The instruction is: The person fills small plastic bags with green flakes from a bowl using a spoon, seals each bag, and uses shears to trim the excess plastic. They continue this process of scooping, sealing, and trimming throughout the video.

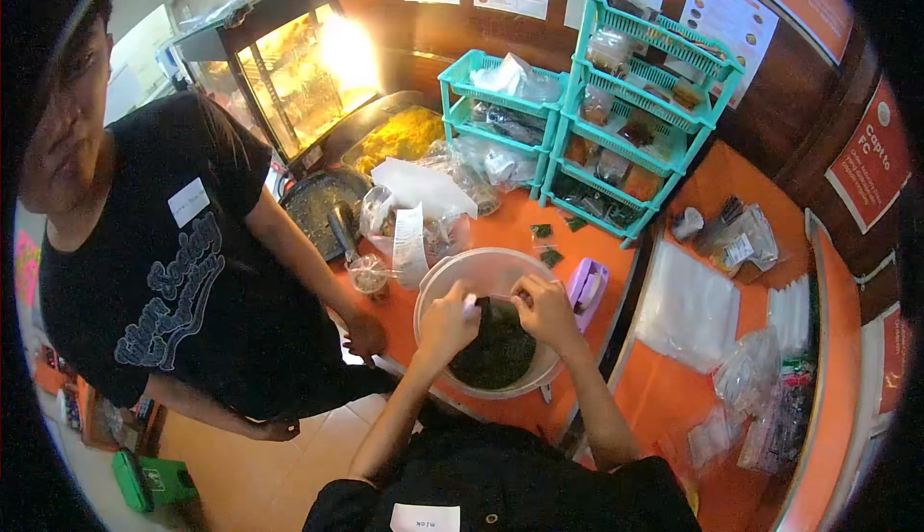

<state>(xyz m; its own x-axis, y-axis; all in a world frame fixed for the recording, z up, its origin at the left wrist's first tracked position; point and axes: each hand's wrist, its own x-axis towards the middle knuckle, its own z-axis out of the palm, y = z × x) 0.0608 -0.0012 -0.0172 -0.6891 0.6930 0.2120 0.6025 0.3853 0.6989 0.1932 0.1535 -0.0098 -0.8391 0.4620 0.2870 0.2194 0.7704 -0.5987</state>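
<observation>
A round whitish tub [435, 287] stands on the orange counter, with a dark green, leafy-looking mass [496, 354] in its bottom. Over the tub's left side is my left hand [450, 323], its fingers pressed together around something small and whitish. My right hand [544, 311] is over the right side, fingertips pinched; what they hold is too small to make out. Between the hands lies a dark patch that I cannot separate from the mass below. A purple sealer-like device [588, 287] lies just right of the tub. Small dark green packets [551, 257] lie behind it.
Turquoise basket racks [626, 133] stand behind. Clear plastic bags [688, 306] lie on the right counter [664, 417]. A lit display case [303, 70], a tray of yellow food [399, 138] and a black pan [313, 210] are back left. A co-worker [183, 243] stands close at left.
</observation>
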